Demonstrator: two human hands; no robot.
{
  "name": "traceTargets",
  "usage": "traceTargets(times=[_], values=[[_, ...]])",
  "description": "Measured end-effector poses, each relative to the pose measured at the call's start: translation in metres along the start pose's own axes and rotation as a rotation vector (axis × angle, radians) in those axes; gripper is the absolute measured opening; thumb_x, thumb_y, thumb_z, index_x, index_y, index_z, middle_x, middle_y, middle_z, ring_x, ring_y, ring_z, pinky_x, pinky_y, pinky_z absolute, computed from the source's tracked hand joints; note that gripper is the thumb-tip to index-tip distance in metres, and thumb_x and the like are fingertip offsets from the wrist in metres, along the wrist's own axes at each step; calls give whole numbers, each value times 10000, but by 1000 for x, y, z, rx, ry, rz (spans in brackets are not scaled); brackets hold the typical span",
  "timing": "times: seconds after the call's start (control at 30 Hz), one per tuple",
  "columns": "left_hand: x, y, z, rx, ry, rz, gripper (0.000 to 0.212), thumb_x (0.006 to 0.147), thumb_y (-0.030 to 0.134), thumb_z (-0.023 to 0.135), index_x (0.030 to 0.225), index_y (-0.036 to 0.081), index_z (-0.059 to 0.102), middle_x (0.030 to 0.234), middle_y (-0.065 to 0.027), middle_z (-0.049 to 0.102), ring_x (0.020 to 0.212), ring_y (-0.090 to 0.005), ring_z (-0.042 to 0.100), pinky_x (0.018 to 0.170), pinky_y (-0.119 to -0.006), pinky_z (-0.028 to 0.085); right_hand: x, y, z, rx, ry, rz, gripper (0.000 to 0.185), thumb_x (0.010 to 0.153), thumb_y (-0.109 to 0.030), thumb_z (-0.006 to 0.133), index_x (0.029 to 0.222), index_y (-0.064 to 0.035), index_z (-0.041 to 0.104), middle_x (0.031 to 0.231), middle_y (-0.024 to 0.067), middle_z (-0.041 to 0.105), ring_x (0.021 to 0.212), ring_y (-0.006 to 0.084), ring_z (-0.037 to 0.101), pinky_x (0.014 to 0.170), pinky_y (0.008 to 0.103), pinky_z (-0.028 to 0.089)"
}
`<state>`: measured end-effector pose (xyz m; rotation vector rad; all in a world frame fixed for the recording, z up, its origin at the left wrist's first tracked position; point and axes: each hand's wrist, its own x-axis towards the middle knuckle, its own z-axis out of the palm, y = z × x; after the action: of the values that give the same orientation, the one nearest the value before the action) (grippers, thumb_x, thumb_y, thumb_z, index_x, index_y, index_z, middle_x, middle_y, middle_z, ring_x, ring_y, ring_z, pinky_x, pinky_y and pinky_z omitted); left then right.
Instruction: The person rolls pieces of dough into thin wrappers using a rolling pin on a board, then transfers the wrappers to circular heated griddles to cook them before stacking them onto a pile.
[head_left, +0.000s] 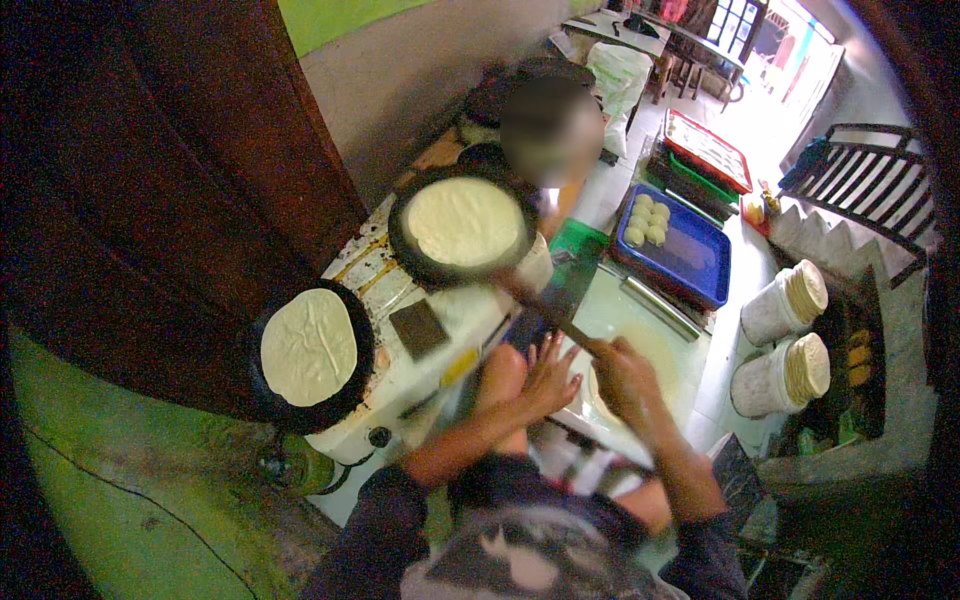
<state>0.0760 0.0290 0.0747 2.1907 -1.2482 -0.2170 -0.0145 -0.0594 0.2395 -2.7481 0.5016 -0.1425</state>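
Note:
My right hand is closed on the wooden handle of a pan or spatula; the blurred far end lies by the rim of the rear pan, so which it is I cannot tell. My left hand has its fingers spread, holding nothing, between the stove and the white work board. A thin sheet of dough lies partly under my right hand. One round flatbread is in the rear black pan. Another flatbread lies in the front-left black pan.
A dark square block sits between the pans on the white gas stove. Beyond the board, a blue tray holds several dough balls. Two stacks of flatbreads in clear wrapping stand right. Another person, face blurred, is behind the stove.

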Motion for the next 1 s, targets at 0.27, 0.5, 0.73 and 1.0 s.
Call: traceTargets(times=[0.27, 0.5, 0.73, 1.0], values=[[-1, 2, -9, -23, 134, 87, 579, 823, 319, 578, 1322, 89, 397, 1385, -283, 283, 1239, -493, 303, 971, -641, 261, 163, 49, 97, -59, 43, -174, 300, 823, -123, 553, 1121, -108, 586, 961, 185, 609, 888, 345, 591, 775, 434, 476], [-19, -28, -57, 202, 238, 123, 527, 793, 385, 597, 1242, 129, 495, 1299, -235, 427, 1080, -436, 476, 896, -507, 398, 238, -28, 115, 736, 110, -415, 272, 834, -163, 577, 1078, -44, 581, 928, 136, 633, 876, 252, 605, 794, 360, 474], [-4, -5, -83, 135, 41, 3, 450, 780, 349, 615, 1171, 137, 550, 1287, -197, 454, 911, -376, 556, 799, -452, 429, 213, -17, 32, 487, 62, -196, 280, 848, -198, 537, 1064, -22, 570, 886, 146, 640, 813, 234, 612, 757, 355, 481], [96, -153, -126, 159, 321, -58, 237, 755, 148, 559, 948, 14, 593, 967, -189, 558, 923, -356, 525, 842, -532, 383, 68, 51, 11, 67, 157, -98, 197, 837, -135, 552, 1006, -46, 599, 830, 186, 593, 758, 358, 579, 683, 434, 464]])
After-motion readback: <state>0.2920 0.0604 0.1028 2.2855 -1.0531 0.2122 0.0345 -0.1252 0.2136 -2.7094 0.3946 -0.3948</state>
